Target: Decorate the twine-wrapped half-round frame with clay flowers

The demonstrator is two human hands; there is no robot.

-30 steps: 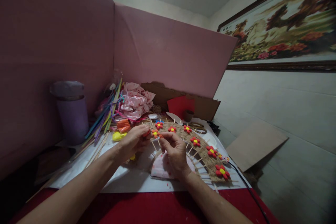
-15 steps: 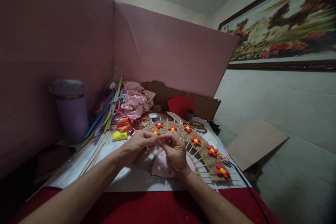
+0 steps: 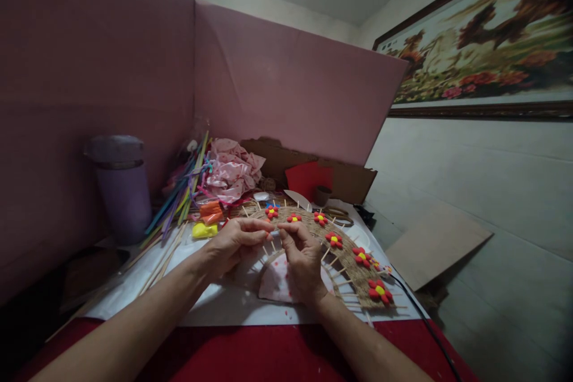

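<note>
My left hand (image 3: 239, 243) and my right hand (image 3: 301, 255) are raised close together, each with thumb and forefinger pinched. Whatever sits between the fingertips is too small to make out; a reddish spot shows by the left ones. Below and behind them spreads a twine-woven arch (image 3: 351, 268) with thin wooden sticks poking out along both edges. Several red clay flowers with yellow centres, one a red flower (image 3: 379, 292), lie along it. Under my right hand is a half-round piece of pink spotted cloth (image 3: 274, 279), partly covered by that hand.
Left of the hands lie yellow clay (image 3: 205, 230), an orange clay packet (image 3: 210, 212), wooden sticks (image 3: 163, 262) and colourful pipe cleaners (image 3: 179, 197). A purple tumbler (image 3: 123, 197) stands far left. Scissors (image 3: 339, 216) lie behind the arch. A black cable (image 3: 421, 313) runs down the right side.
My fingertips have shifted slightly and parted a little at the top. The orange-red flower seen behind them before is now mostly covered by my left hand.
</note>
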